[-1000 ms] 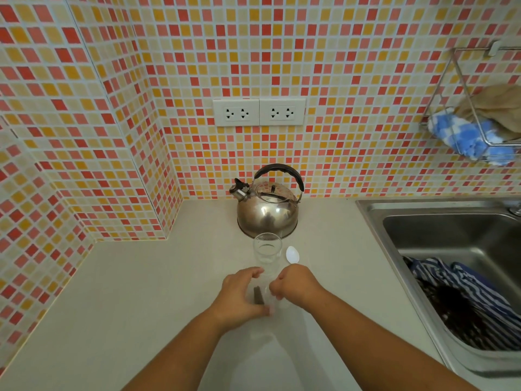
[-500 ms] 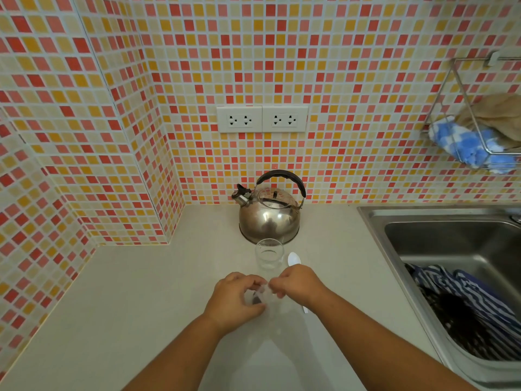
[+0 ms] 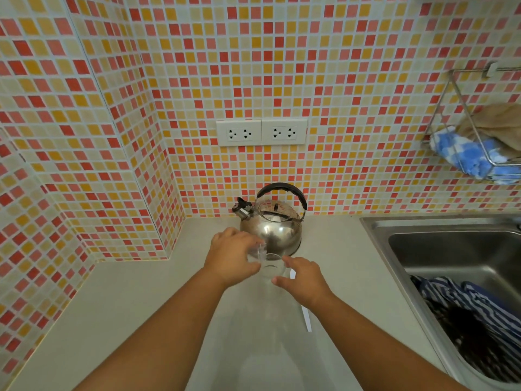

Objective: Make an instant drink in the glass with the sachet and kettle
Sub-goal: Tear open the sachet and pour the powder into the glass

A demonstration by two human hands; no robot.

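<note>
Your two bare forearms reach out over the smooth, pale table (image 3: pixel 118 300). Your right hand (image 3: pixel 303 279) sits beside the clear round glass (image 3: pixel 271 268), fingers spread apart around it, partly covering a white plastic spoon (image 3: pixel 306 318) that lies flat on the table. Your left hand (image 3: pixel 232 256) holds the small clear sachet (image 3: pixel 258 253), fingers pinched on it, tilted at the glass rim. Just behind the glass stands the rounded, shiny steel kettle (image 3: pixel 272 230) with its black arched handle. To the right, striped cloth (image 3: pixel 473 314) lies in the steel sink (image 3: pixel 445 244). No writing is readable.
</note>
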